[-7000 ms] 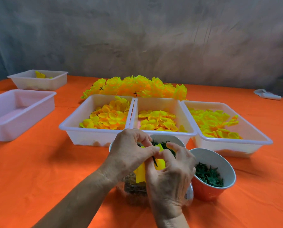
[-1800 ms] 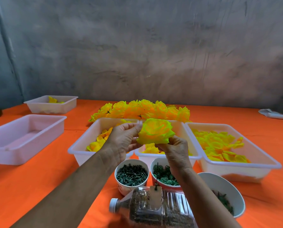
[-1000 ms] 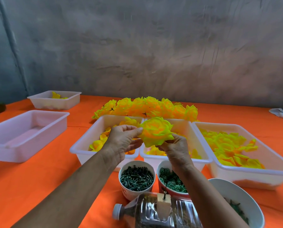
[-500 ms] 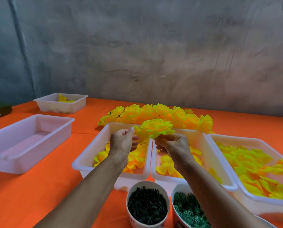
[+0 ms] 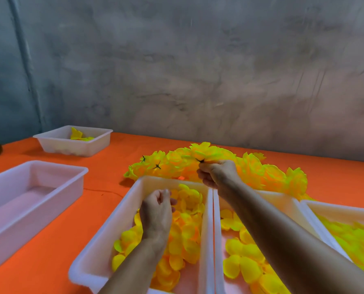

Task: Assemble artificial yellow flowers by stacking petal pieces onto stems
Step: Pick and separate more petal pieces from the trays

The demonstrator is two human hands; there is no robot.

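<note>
Table (image 5: 49, 262), layout of contents. Near edge, side by side: three trays of loose petals, namely left tray (image 5: 104, 236), middle tray (image 5: 217, 240) touching it, right tray (image 5: 316, 209) beside that. Behind all three, toward the far edge: heap of assembled flowers (image 5: 261, 170). Left edge: large tray (image 5: 18, 219). Far left corner: small tray (image 5: 75, 143) with a few petal pieces (image 5: 78, 135) in it.
</note>
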